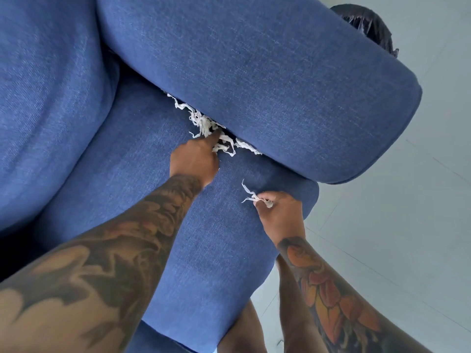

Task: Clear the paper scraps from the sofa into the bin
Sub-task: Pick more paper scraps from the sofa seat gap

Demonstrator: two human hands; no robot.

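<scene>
White shredded paper scraps (204,122) lie bunched in the crease between the blue sofa seat (142,174) and its armrest (254,72). My left hand (196,159) reaches into that crease, fingers curled, its forefinger pushed into the pile; whether it pinches any strands is hidden. My right hand (276,212) hovers near the seat's front right corner and pinches a small twisted paper scrap (253,197). The bin (367,24), lined with a black bag, peeks out behind the armrest at the top right.
The sofa's back cushion (51,98) fills the left side. Pale tiled floor (407,225) spreads to the right of the sofa. My leg (244,332) stands against the seat's front edge at the bottom.
</scene>
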